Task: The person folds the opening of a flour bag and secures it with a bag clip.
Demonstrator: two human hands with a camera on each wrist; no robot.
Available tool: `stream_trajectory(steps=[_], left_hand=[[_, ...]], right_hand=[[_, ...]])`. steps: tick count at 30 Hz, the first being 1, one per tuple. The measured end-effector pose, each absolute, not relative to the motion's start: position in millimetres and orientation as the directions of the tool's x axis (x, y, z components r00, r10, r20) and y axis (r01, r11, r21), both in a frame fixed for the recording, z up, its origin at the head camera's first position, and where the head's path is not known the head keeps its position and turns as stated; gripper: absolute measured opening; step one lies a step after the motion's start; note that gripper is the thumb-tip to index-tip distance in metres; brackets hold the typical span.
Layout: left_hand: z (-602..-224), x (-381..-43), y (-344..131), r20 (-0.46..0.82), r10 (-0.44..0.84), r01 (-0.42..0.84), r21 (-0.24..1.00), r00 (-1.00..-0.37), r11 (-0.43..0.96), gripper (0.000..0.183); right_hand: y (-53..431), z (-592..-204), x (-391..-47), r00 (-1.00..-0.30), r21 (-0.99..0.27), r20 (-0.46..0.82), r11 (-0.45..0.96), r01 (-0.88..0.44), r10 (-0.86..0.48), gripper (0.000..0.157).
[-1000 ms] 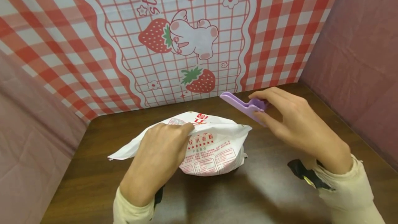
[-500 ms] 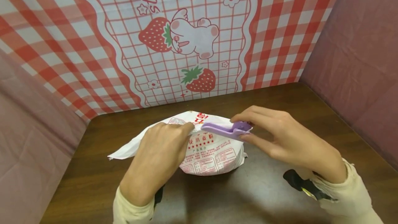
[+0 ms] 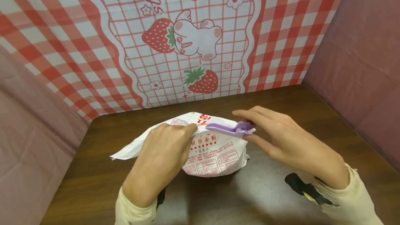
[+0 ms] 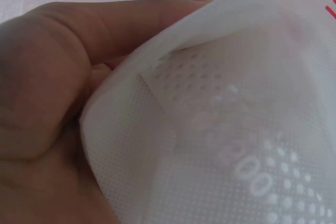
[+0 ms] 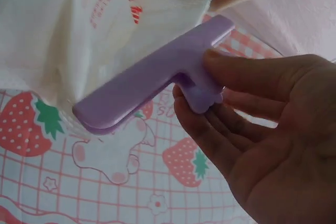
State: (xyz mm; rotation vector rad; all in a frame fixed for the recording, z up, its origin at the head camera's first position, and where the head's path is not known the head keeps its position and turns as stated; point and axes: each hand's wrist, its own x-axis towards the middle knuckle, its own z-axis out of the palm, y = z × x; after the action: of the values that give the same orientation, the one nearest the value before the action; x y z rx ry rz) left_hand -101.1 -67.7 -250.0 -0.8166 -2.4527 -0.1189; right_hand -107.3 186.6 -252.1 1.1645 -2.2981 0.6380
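A white flour bag with red print lies on the table, its upper edge gathered into a flat fold. My left hand grips that fold near its middle; in the left wrist view, the thumb presses the white woven plastic. A purple bag clip lies along the fold to the right of the left hand. My right hand holds the clip by its lever, thumb on one side and fingers on the other, as the right wrist view shows. How far the clip's bars enclose the plastic is partly hidden.
The brown wooden table extends around the bag. Behind it hangs a red-checked strawberry cloth. Pink cloth walls stand at left and right.
The right hand has moved left and down, bringing the clip from beside the bag onto its fold. In the last half second the index finger has lifted slightly. The left hand has kept its grip.
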Motion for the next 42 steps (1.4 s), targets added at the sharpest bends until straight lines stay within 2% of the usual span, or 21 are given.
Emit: stream_trajectory(steps=[3, 7, 18, 22, 29, 42], left_hand=[[-250, -101, -67, 0.528, 0.532, 0.578, -0.091, -0.662, 0.811, 0.024], [-250, -101, -67, 0.528, 0.533, 0.575, -0.098, -0.661, 0.812, 0.023], [-251, -101, -67, 0.530, 0.529, 0.571, -0.099, -0.663, 0.815, 0.022], [-251, -101, -66, 0.531, 0.530, 0.572, -0.100, -0.662, 0.814, 0.022], [-250, -101, -66, 0.529, 0.532, 0.572, -0.103, -0.661, 0.814, 0.023], [-250, -100, -65, 0.525, 0.530, 0.570, -0.099, -0.666, 0.815, 0.023]], right_hand=[[189, -247, -104, -0.499, -0.170, 0.651, 0.531, -0.830, -0.572, 0.051], [188, -242, -103, -0.468, -0.186, 0.707, 0.499, -0.846, -0.530, 0.041], [192, -242, -106, -0.466, -0.183, 0.750, 0.530, -0.828, -0.469, 0.026], [192, -243, -107, -0.469, -0.191, 0.774, 0.549, -0.814, -0.426, 0.027], [193, -245, -107, -0.458, -0.219, 0.825, 0.561, -0.798, -0.330, 0.042], [192, -244, -108, -0.386, -0.173, 0.867, 0.535, -0.827, -0.316, 0.039]])
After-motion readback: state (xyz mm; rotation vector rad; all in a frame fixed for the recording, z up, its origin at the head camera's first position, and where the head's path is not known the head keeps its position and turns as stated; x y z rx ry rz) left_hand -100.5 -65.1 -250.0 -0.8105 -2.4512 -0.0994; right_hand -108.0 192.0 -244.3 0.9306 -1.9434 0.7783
